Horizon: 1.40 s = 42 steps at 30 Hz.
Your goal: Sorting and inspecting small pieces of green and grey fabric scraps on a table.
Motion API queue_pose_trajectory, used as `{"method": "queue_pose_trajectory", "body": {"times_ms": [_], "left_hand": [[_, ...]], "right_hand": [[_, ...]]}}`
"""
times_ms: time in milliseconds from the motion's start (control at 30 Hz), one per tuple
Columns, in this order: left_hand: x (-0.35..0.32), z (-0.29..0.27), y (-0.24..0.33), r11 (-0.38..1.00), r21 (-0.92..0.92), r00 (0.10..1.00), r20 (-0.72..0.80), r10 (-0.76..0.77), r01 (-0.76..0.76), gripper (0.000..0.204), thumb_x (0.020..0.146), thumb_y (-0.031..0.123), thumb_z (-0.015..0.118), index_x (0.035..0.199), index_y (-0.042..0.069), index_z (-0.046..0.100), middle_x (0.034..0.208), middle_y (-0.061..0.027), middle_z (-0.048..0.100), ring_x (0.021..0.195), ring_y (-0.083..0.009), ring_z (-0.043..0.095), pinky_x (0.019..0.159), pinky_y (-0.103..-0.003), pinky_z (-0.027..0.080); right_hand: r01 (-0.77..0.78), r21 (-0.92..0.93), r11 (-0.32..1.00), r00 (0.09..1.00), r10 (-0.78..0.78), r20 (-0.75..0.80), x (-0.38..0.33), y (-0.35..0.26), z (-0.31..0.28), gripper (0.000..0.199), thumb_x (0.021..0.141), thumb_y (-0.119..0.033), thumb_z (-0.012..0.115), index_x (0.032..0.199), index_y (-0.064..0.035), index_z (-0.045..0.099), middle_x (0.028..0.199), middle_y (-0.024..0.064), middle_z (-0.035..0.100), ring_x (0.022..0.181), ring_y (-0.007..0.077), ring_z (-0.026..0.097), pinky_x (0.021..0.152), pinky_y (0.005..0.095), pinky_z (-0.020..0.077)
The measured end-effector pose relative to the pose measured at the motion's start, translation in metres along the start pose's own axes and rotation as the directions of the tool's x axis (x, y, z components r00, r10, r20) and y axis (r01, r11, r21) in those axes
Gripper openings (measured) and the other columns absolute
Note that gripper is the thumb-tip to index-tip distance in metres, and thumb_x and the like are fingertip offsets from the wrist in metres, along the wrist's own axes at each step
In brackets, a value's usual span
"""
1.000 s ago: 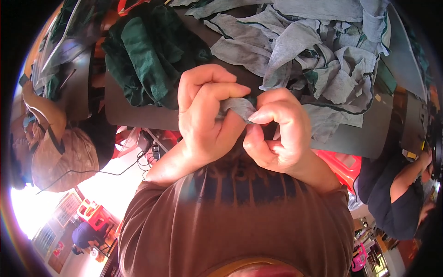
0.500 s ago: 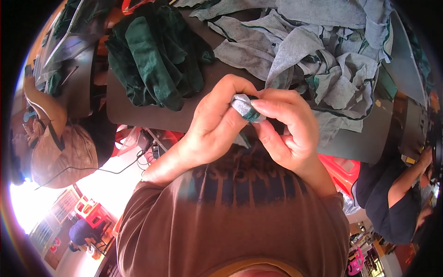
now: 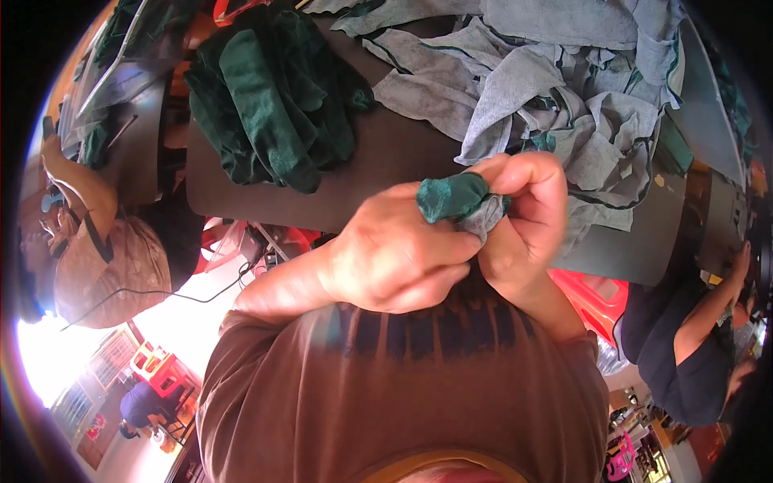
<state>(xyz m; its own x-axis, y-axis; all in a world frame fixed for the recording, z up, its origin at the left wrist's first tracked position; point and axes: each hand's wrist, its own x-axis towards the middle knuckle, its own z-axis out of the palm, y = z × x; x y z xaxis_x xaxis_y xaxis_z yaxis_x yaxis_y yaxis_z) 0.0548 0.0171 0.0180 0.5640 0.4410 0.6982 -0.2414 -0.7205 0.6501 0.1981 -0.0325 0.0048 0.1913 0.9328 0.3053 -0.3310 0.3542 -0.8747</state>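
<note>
Between my two hands is a small bunched piece of green and grey fabric (image 3: 452,198), its velvety green face bulging up and its grey side folded below. My left hand (image 3: 403,256) is closed round the lower part of it, just in front of my chest. With thumb and fingers bent together, my right hand (image 3: 531,197) pinches the fabric's right end. Past my hands, a pile of dark green fabric pieces (image 3: 274,101) lies on the left. On the right spreads a heap of grey fabric pieces (image 3: 515,88) with green edges.
Both piles rest on a dark table (image 3: 374,157) with a rounded near corner. A red plastic stool (image 3: 592,294) stands below its edge on the right. One person (image 3: 113,270) sits to the left and another (image 3: 684,346) to the right. Red stools (image 3: 157,370) show at lower left.
The bunched fabric now shows mostly its green face, where grey showed before. My left hand has rolled over and moved slightly nearer my chest; my right hand's fingers have curled at the fabric's right end.
</note>
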Motion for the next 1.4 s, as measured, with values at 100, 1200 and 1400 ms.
{"method": "queue_pose_trajectory", "body": {"times_ms": [100, 1200, 1400], "left_hand": [[-0.012, -0.012, -0.003, 0.898, -0.375, 0.95, -0.111, -0.291, 0.231, 0.05, 0.075, 0.024, 0.072, 0.11, -0.002, 0.046, 0.078, -0.0078, 0.056, 0.068, -0.0219, 0.056, 0.065, -0.033, 0.045], [0.006, -0.025, 0.019, 0.838, -0.268, 0.765, -0.343, -0.545, 0.476, 0.018, 0.091, 0.018, 0.055, 0.084, 0.001, 0.054, 0.071, 0.002, 0.048, 0.061, -0.0042, 0.039, 0.055, -0.018, 0.032], [0.006, -0.021, 0.023, 0.557, -0.611, 0.657, -0.08, -0.75, 0.562, 0.021, 0.09, 0.025, 0.057, 0.086, 0.004, 0.053, 0.068, 0.0042, 0.048, 0.056, -0.0007, 0.037, 0.051, -0.016, 0.029]], "right_hand": [[-0.068, 0.042, 0.997, 0.996, 0.065, 0.06, 0.003, -0.002, -0.001, 0.022, 0.081, 0.005, 0.057, 0.095, -0.0027, 0.043, 0.085, 0.0026, 0.051, 0.072, 0.0052, 0.047, 0.066, 0.0183, 0.0384], [0.02, -0.265, 0.964, 0.981, 0.032, 0.19, 0.009, -0.021, -0.012, 0.064, 0.071, -0.02, 0.077, 0.121, -0.0003, 0.042, 0.115, 0.0118, 0.045, 0.103, 0.0184, 0.045, 0.09, 0.0309, 0.0361], [-0.148, -0.302, 0.942, 0.961, 0.21, 0.183, 0.01, -0.02, 0.003, 0.049, 0.08, -0.004, 0.066, 0.121, 0.0016, 0.042, 0.102, 0.009, 0.054, 0.093, 0.0147, 0.053, 0.083, 0.0238, 0.0404]]}}
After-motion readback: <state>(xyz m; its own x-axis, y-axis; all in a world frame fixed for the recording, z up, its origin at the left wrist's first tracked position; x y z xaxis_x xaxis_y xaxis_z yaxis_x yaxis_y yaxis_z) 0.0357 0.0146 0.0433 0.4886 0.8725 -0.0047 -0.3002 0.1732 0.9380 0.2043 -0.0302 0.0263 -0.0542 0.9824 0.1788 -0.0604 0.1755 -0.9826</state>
